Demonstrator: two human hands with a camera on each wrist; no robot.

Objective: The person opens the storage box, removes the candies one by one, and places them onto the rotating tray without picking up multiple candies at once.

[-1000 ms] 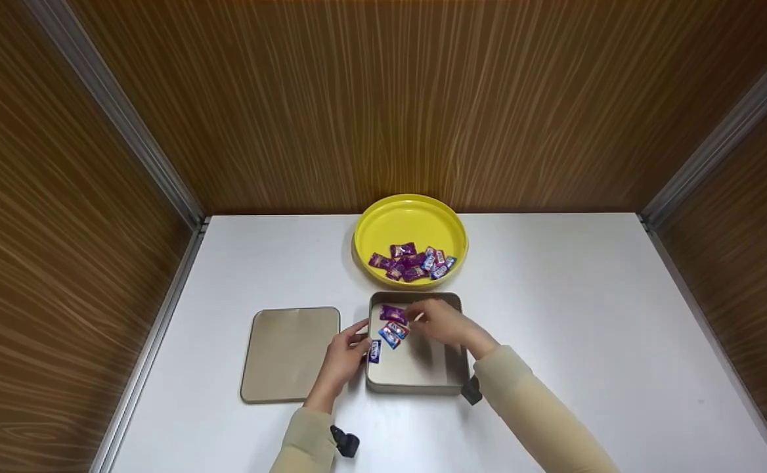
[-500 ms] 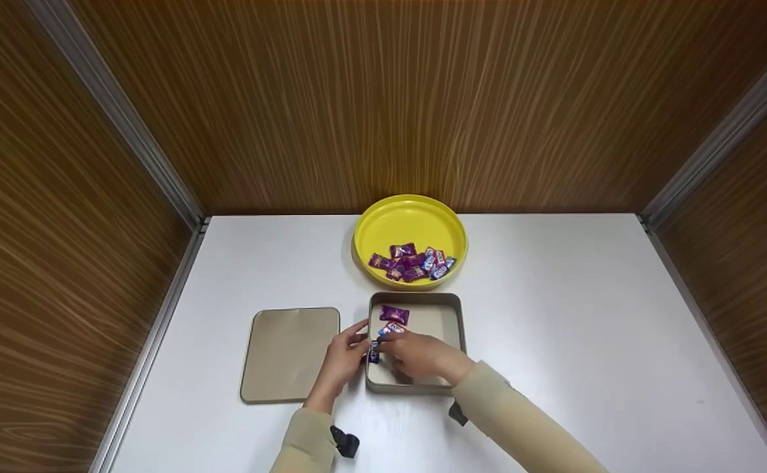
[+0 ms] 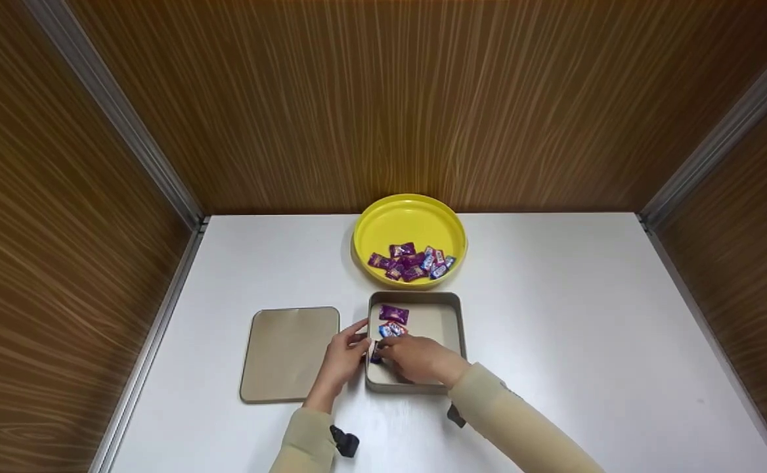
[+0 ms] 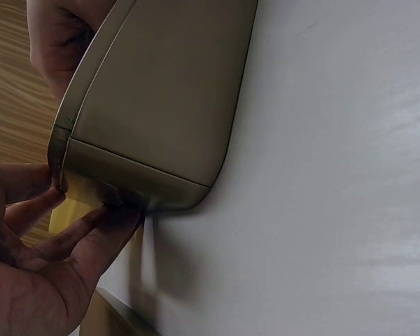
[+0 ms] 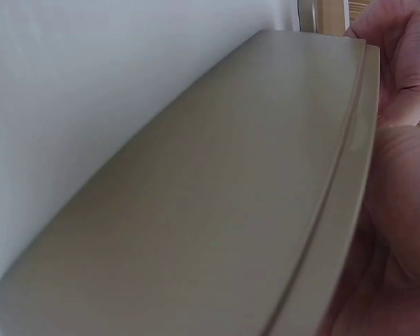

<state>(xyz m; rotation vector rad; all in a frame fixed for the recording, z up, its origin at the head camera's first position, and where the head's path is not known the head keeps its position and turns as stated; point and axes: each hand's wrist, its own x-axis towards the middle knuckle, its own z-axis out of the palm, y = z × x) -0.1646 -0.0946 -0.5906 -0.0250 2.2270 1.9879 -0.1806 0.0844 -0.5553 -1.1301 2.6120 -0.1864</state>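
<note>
An open tan tin box (image 3: 423,387) stands on the white table. My left hand (image 3: 343,360) holds its left wall, thumb at the rim and fingers along the outside. My right hand (image 3: 419,358) reaches down inside, fingertips pinching a small dark-blue wrapped candy (image 3: 375,353) by that same wall. Behind these fingertips lie blue-and-red wrapped candies (image 3: 392,330), partly overlapped by the hand. A purple wrapped candy (image 3: 394,314) lies in the far left corner. The wrist views show the tin's outer side (image 4: 161,84), and the candies are hidden there.
Beyond the tin stands a round yellow tray (image 3: 410,223), with several purple and blue-and-red candies along its near side. Flat on the table at the left lies a tan lid (image 3: 290,355). Wood-grain panels (image 3: 383,105) enclose the back and sides.
My right hand has moved from the tin's upper middle toward the left wall, onto the dark-blue candy, which has turned slightly. The left hand stays at the tin.
</note>
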